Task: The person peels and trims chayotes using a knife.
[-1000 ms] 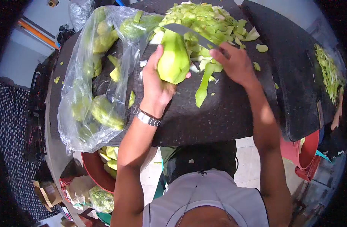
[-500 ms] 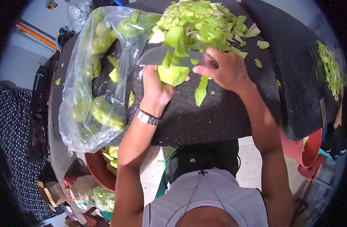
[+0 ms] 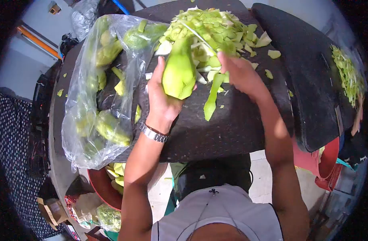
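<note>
My left hand (image 3: pixel 162 90) is wrapped round a large pear-shaped green fruit (image 3: pixel 179 74), its narrow end pointing away from me. The fruit's surface is smooth pale green with flat cut facets near the wide end. In my right hand (image 3: pixel 242 74) is a knife (image 3: pixel 198 37), its blade seen nearly edge-on, angled up and left over the peelings. The handle is hidden in my fist. A long strip of green peel (image 3: pixel 210 105) lies below that hand, near the fruit. A big heap of green peelings (image 3: pixel 220 28) lies just beyond both hands.
On the left, a clear plastic bag (image 3: pixel 71 116) holds several green fruits (image 3: pixel 113 127). A black board (image 3: pixel 312 76) stands at the right, with shredded green pieces (image 3: pixel 346 76) beyond. Below the dark table (image 3: pixel 224 134) are a red tub (image 3: pixel 98 186) of pale pieces and another red container (image 3: pixel 328 162).
The knife has left the fruit and moved up and right, turning edge-on. The fruit now has its narrow end pointing away. The broad peel on it is no longer seen there.
</note>
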Action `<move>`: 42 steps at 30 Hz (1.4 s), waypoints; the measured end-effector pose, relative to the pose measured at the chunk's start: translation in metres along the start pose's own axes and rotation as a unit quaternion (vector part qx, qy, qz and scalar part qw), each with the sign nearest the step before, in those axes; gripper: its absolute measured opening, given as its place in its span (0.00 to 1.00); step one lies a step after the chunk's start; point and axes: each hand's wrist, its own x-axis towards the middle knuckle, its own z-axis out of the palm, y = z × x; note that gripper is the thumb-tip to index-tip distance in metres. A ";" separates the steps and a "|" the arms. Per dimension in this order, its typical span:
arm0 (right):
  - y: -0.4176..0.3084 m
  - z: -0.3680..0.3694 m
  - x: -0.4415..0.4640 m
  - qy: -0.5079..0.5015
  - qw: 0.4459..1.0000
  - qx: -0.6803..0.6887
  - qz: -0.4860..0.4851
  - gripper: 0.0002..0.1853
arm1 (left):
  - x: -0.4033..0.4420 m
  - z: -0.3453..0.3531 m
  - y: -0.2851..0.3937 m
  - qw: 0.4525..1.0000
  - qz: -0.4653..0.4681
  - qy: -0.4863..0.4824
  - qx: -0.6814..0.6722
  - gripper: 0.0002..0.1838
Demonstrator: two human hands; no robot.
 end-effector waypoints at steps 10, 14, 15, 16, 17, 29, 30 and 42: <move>-0.028 0.010 -0.033 -0.008 0.971 -0.148 -0.189 0.29 | -0.002 -0.019 -0.010 0.995 0.004 -0.070 0.070 0.27; -0.016 0.003 -0.025 -0.014 0.946 -0.179 -0.270 0.19 | -0.007 -0.003 -0.007 0.993 0.043 -0.086 0.071 0.31; -0.012 0.000 -0.022 0.006 0.945 -0.193 -0.263 0.21 | -0.007 -0.001 -0.007 0.992 0.045 -0.089 0.073 0.32; -0.008 -0.003 -0.017 0.028 0.944 -0.208 -0.256 0.22 | -0.008 -0.001 -0.008 0.991 0.039 -0.081 0.103 0.32; -0.005 -0.007 -0.012 0.052 0.941 -0.223 -0.249 0.23 | -0.008 -0.003 -0.008 0.988 0.034 -0.075 0.134 0.31; 0.012 -0.028 0.016 0.129 0.968 -0.214 -0.035 0.40 | -0.009 0.001 -0.002 0.995 0.004 -0.088 0.045 0.30; 0.010 -0.029 0.014 0.122 0.972 -0.198 -0.024 0.41 | -0.009 0.006 -0.002 0.997 0.011 -0.068 0.032 0.29; -0.029 0.031 -0.043 -0.036 0.950 -0.133 -0.279 0.20 | 0.004 -0.008 -0.006 0.999 0.005 -0.017 -0.039 0.27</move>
